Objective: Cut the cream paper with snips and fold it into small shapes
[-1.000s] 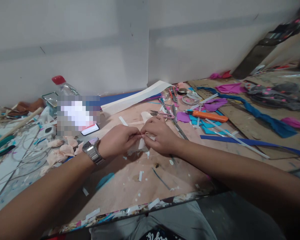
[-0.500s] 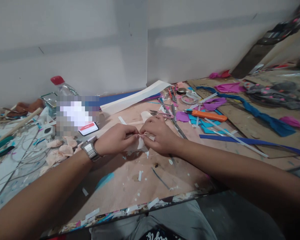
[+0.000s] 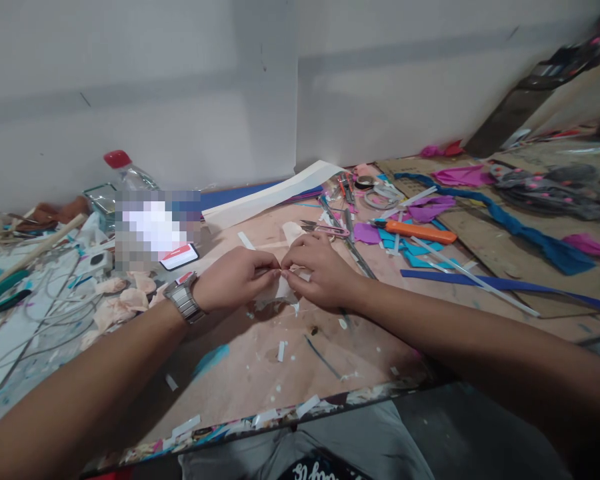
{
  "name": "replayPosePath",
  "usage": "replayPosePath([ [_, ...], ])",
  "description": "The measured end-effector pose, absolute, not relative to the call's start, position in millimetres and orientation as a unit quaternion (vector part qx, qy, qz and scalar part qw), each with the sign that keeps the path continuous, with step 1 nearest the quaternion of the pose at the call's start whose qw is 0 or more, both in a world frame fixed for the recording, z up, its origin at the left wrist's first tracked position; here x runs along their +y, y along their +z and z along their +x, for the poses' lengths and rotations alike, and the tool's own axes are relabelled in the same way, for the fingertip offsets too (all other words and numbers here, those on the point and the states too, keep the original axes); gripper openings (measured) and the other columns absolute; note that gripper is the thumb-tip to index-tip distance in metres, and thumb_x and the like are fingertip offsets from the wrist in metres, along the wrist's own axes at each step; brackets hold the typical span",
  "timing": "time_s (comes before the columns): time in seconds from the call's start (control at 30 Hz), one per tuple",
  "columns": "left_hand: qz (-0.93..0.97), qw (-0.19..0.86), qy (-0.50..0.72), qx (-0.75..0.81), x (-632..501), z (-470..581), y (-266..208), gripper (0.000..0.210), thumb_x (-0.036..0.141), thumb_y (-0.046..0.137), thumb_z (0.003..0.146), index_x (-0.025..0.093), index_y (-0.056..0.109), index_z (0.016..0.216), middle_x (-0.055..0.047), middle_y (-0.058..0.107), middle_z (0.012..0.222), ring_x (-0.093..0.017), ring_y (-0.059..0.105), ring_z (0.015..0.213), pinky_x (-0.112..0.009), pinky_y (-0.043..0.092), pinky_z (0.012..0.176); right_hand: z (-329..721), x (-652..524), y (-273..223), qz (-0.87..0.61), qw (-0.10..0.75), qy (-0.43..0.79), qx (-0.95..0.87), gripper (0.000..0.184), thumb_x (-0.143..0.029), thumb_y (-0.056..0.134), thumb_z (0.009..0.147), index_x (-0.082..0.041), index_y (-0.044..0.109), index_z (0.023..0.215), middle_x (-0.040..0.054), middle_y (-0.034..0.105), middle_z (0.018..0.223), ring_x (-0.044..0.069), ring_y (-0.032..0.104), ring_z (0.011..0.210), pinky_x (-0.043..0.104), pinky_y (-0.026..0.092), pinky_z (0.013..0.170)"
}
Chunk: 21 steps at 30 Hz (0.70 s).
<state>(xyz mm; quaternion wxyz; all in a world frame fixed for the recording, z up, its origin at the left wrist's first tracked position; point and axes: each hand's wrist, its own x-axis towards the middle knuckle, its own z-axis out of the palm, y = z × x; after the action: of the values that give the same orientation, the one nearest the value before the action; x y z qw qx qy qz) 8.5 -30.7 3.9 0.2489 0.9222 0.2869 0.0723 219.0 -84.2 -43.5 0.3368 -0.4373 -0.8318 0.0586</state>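
Note:
Over the middle of the wooden board (image 3: 250, 360), my left hand (image 3: 237, 277) and my right hand (image 3: 317, 270) meet at their fingertips. Both are closed in a pinch on a thin, pale paper piece (image 3: 277, 291), part of which shows below and between the fingers. Its exact shape is hidden by the hands. Just beyond my right hand lie small pink-handled scissors (image 3: 325, 229) and a pale scrap (image 3: 292, 232). A small white strip (image 3: 246, 241) lies behind my left hand.
An orange utility knife (image 3: 415, 231) lies at right among blue and purple scraps, near a blue ribbon (image 3: 510, 287). A lit phone (image 3: 180, 256), a red-capped bottle (image 3: 125, 167), peach petal-like pieces (image 3: 125, 303) and green-handled pliers (image 3: 10, 288) crowd the left. A long cream strip (image 3: 275, 200) lies behind.
The hands keep almost the same pinch at the same spot, with only a slight shift of the fingers. The whole view has moved a little.

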Motion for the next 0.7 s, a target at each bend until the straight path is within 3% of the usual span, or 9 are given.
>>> replayPosePath([
  [0.5, 0.927, 0.233, 0.062, 0.289, -31.0, 7.1, 3.1, 0.028, 0.04, 0.054, 0.094, 0.018, 0.069, 0.087, 0.0, 0.066, 0.071, -0.013, 0.054, 0.062, -0.026, 0.034, 0.061, 219.1, -84.5, -42.0, -0.431, 0.334, 0.071, -0.835, 0.007, -0.023, 0.062, 0.091, -0.02, 0.069, 0.088, 0.0026, 0.074, 0.086, 0.023, 0.061, 0.096, 0.044, 0.028, 0.097],
  [0.7, 0.918, 0.273, 0.067, 0.279, -30.0, 6.5, 5.3, 0.028, 0.04, 0.054, 0.095, 0.017, 0.069, 0.09, 0.0, 0.066, 0.072, -0.013, 0.056, 0.063, -0.026, 0.035, 0.061, 219.1, -85.0, -41.5, -0.426, 0.337, 0.06, -0.837, 0.009, -0.023, 0.06, 0.093, -0.021, 0.068, 0.088, 0.0025, 0.074, 0.085, 0.023, 0.061, 0.096, 0.044, 0.028, 0.097],
])
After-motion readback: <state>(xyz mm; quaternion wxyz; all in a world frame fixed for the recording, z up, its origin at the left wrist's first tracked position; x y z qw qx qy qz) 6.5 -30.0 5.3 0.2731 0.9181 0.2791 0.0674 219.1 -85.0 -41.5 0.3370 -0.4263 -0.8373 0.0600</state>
